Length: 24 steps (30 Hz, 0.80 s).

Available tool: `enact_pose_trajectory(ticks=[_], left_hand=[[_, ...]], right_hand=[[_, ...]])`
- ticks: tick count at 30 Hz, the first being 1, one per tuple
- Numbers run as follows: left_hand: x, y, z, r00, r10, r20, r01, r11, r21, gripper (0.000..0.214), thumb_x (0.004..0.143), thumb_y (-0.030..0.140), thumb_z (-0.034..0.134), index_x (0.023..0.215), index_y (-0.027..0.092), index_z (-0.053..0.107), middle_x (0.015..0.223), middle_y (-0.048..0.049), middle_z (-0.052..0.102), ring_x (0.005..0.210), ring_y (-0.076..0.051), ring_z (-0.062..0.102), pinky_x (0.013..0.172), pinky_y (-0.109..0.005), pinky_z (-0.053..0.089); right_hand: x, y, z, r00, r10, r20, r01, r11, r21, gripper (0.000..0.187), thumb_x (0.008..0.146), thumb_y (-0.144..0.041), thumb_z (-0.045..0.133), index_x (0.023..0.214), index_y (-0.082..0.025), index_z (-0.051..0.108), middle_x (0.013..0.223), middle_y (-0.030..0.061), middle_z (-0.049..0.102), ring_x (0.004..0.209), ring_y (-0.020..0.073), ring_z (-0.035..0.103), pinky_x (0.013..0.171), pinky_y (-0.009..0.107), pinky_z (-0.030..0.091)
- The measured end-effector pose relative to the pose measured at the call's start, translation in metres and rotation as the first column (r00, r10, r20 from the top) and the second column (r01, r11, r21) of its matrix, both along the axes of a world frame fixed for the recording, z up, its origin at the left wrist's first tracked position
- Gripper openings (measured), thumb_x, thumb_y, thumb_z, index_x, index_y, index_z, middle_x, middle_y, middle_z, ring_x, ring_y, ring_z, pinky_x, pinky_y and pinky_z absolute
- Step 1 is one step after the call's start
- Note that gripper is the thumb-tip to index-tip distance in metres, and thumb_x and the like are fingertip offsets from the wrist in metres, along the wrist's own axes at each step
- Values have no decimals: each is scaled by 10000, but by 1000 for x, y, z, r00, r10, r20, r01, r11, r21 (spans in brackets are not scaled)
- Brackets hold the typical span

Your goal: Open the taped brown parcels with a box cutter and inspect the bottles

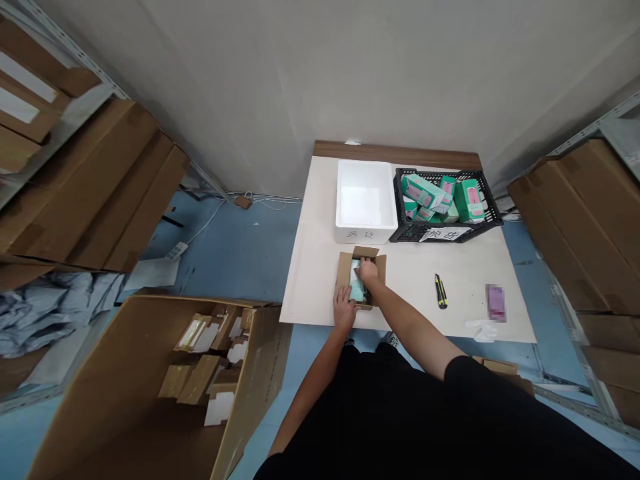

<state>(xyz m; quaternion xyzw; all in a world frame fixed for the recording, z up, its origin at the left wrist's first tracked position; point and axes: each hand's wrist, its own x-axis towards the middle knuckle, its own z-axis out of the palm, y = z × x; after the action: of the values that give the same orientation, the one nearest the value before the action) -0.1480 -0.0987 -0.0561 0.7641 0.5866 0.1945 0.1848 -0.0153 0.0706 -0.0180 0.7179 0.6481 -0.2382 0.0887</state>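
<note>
A small open cardboard box (344,267) sits near the front edge of the white table (410,273). Inside it lies a pale green product box (356,285). My right hand (368,270) reaches into the cardboard box with its fingers closed on the green box's top. My left hand (345,307) rests against the cardboard box's near left corner, fingers curled on its edge, steadying it.
A white foam box (364,200) and a black crate (490,212) of several green boxes stand at the table's back. A yellow-black utility knife (441,291) and a pink item (496,302) lie right. A big carton (150,380) with cardboard scraps stands on the floor, left.
</note>
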Motion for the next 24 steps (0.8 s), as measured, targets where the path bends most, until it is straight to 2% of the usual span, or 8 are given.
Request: enact_pose_trajectory(ticks=[5, 8, 12, 15, 20, 24], left_hand=[[-5, 2, 3, 1000, -2, 4, 2, 999, -53, 74, 912, 282, 784, 883, 221, 757, 1610, -130, 578, 1581, -402, 403, 1241, -665, 374], [-5, 2, 6, 1000, -16, -1, 15, 996, -87, 78, 920, 290, 775, 886, 222, 757, 1630, -118, 558, 1592, -404, 380, 1247, -665, 364], [-4, 3, 8, 1000, -14, -1, 14, 996, -94, 99, 937, 312, 761, 886, 228, 756, 1641, -105, 548, 1597, -406, 370, 1245, -670, 355], [-5, 4, 9, 1000, -5, -6, 5, 994, -105, 109, 930, 312, 770, 873, 221, 752, 1637, -114, 552, 1600, -397, 364, 1249, -649, 360], [-7, 8, 13, 1000, 13, -25, -16, 993, -116, 85, 923, 282, 768, 870, 215, 765, 1623, -116, 565, 1595, -402, 366, 1236, -636, 375], [-5, 9, 17, 999, 5, -48, -9, 995, -97, 85, 915, 296, 777, 885, 218, 784, 1597, -119, 589, 1577, -414, 390, 1234, -630, 374]], right_hand=[[-10, -3, -7, 1000, 0, 17, 0, 1000, 18, 706, 908, -466, 795, 1489, -144, 555, 1467, 255, 570, 1348, 358, 560, 1062, 418, 497], [-8, -2, -9, 1000, 18, -12, -19, 999, -31, 762, 858, -515, 819, 1477, -144, 575, 1479, 275, 536, 1371, 404, 528, 1114, 490, 459], [-3, -1, -7, 999, 23, -47, -27, 996, -88, 756, 860, -525, 784, 1453, -101, 582, 1503, 282, 501, 1425, 427, 468, 1181, 510, 399], [2, -5, -1, 992, 23, -122, -30, 998, -62, 654, 897, -464, 725, 1421, -97, 591, 1492, 269, 514, 1437, 413, 448, 1195, 499, 386], [20, -17, 16, 971, 83, -226, -54, 990, 133, 415, 921, -271, 645, 1320, -160, 637, 1488, 187, 539, 1426, 328, 453, 1199, 420, 383], [29, -26, 30, 944, 120, -309, -53, 975, 215, 203, 978, -334, 613, 1122, -195, 646, 1246, 116, 654, 1194, 262, 592, 1044, 350, 476]])
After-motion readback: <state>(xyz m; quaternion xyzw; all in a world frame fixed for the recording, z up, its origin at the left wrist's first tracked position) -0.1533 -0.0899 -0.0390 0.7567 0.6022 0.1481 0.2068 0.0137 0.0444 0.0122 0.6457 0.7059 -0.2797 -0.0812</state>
